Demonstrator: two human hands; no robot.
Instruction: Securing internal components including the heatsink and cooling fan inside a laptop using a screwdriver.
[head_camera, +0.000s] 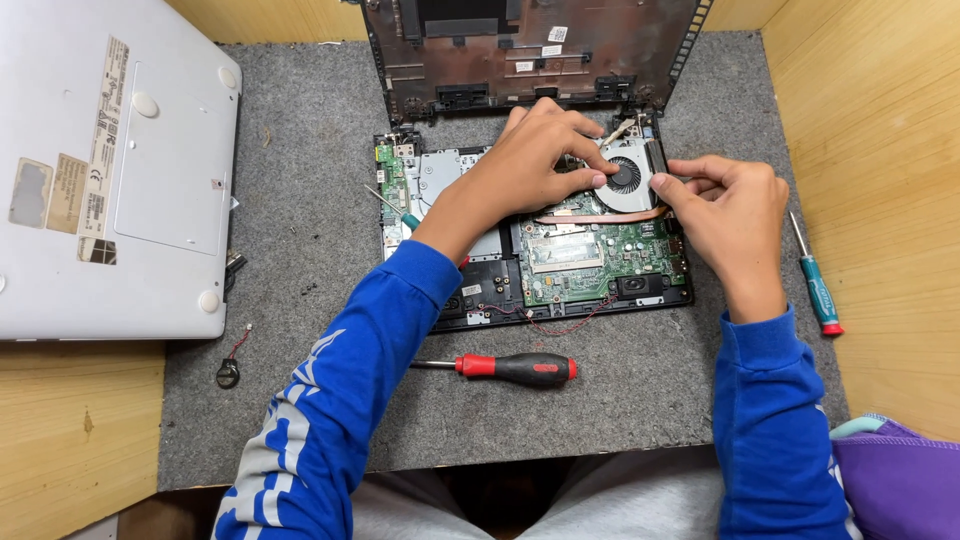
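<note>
right now i've got both hands on the cooling fan (626, 176): left hand (535, 160) fingers pinched narrow on its near-left rim, right hand (728, 205) fingers gripping its right edge. fan sits between them, copper pipe (600, 216) trailing left.

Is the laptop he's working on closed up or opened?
Opened. The laptop lies with its cover off, baring the green circuit board and round fan, which both hands, left and right, touch.
</note>
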